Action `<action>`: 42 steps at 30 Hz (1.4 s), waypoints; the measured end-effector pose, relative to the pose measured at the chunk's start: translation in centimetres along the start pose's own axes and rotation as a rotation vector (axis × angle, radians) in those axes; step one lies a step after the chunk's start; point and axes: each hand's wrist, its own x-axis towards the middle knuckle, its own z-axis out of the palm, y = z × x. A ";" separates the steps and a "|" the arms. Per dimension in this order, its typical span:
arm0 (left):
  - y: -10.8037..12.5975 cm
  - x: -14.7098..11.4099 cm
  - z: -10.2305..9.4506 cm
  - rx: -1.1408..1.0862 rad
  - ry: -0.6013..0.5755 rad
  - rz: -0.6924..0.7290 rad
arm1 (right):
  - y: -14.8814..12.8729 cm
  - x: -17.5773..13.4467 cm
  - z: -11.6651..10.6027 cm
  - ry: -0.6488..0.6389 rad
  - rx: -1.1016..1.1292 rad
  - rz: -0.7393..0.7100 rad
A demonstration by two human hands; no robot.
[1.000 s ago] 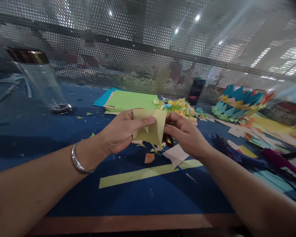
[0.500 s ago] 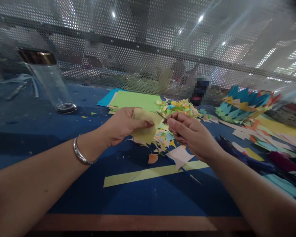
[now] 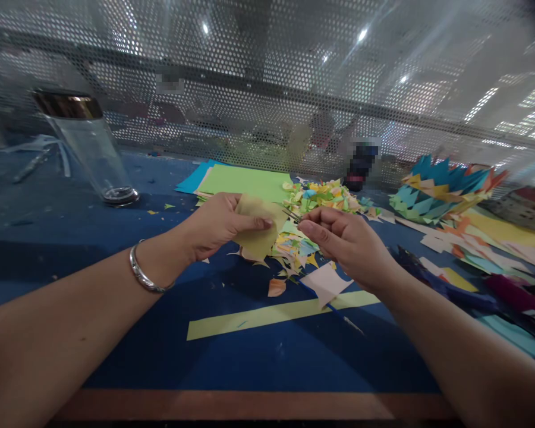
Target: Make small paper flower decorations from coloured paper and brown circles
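My left hand pinches a piece of yellow paper between thumb and fingers, the paper standing up in front of me. In my right hand is a small pair of scissors; the slim metal blades stick out toward the paper's right edge, while my fingers hide the handles. Below and behind the hands lies a heap of small coloured paper scraps. A long pale yellow paper strip lies nearer to me, with a pinkish-white paper piece and a thin blue stick across it.
At left a clear bottle with a shiny brown cap stands on the blue table. Stacked green paper lies at the back. To the right are a zigzag paper crown, a dark-handled tool and a purple tool. Perforated metal screen behind.
The yellow paper has shifted and turned slightly in my left hand. The scissors' blades look a little more apart now, and my right hand has moved slightly.
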 end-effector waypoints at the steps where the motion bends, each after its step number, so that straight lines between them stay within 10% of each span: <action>1: 0.0 0.0 0.0 0.002 0.000 0.000 | 0.0 0.0 0.0 -0.001 -0.015 0.002; 42: 0.4 -0.2 0.3 0.102 -0.019 0.010 | -0.5 -0.1 -0.4 0.001 -0.226 -0.114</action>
